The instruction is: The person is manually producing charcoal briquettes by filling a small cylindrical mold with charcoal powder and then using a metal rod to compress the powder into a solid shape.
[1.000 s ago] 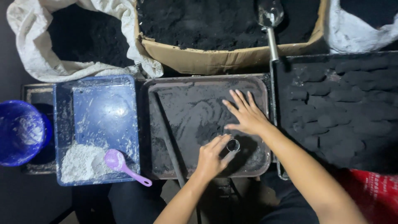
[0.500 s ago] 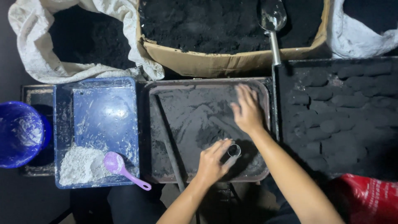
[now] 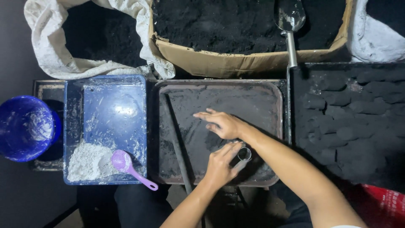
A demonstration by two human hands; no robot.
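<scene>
Right hand (image 3: 225, 124) sliding leftward across tray (image 3: 276, 105), fingers spread flat, sweeping black powder (image 3: 198, 139). Left hand (image 3: 219, 166) pinching metal ring (image 3: 244, 154) near tray's front-right corner. Risk: sweeping hand knocking ring, powder spilling over front rim.

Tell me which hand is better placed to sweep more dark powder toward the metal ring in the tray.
The right hand. It lies flat and free on the powder in the brown tray, just beyond the small metal ring. The left hand is occupied, its fingers holding that ring.
</scene>
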